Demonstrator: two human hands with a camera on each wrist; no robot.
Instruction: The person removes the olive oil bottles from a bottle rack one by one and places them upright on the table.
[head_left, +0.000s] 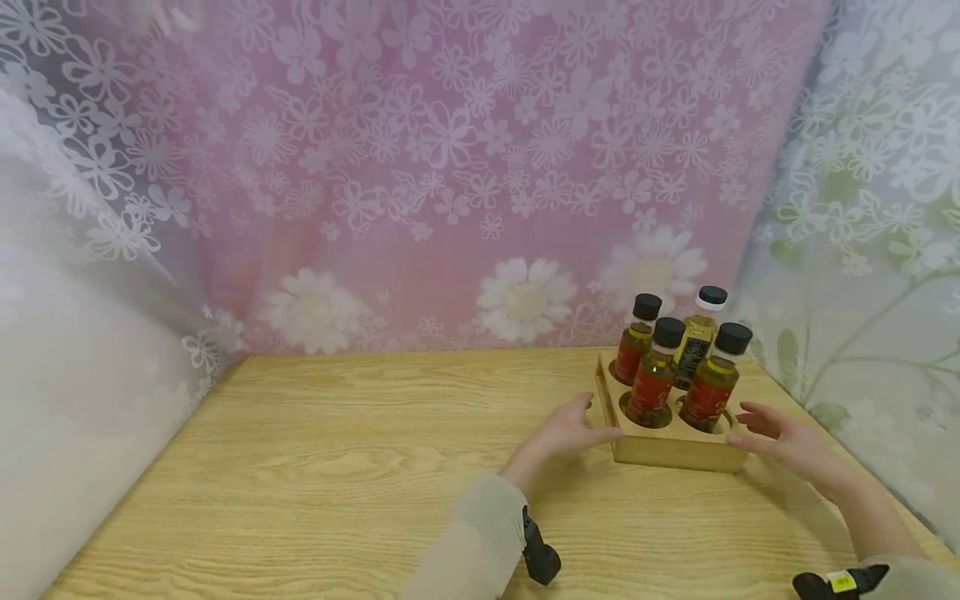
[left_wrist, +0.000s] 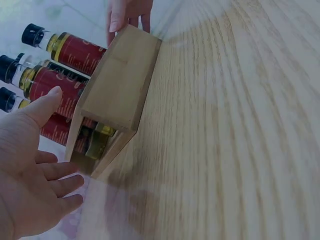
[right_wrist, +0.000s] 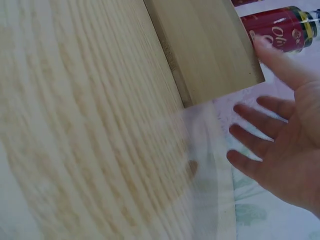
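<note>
A wooden bottle rack (head_left: 678, 454) with round holes stands toward the right of the table. Three black-capped olive oil bottles (head_left: 651, 392) with red labels sit upright in it. At the back right is a paler oil bottle (head_left: 696, 337) with a dark label and a black-and-white cap. Beside the rack's left end is my left hand (head_left: 566, 429), its fingers spread loosely and thumb toward the front corner. My right hand (right_wrist: 287, 135) is at the other end, fingers extended apart from the rack and thumb near its top edge; whether the thumb touches is unclear.
The wood-grain table (head_left: 337, 467) runs back to a pink floral curtain (head_left: 420, 183). White floral sheeting (head_left: 885, 250) hangs close by the rack on the right, and a pale curtain (head_left: 97, 333) borders the left. Black straps with devices (head_left: 538, 550) are on both wrists.
</note>
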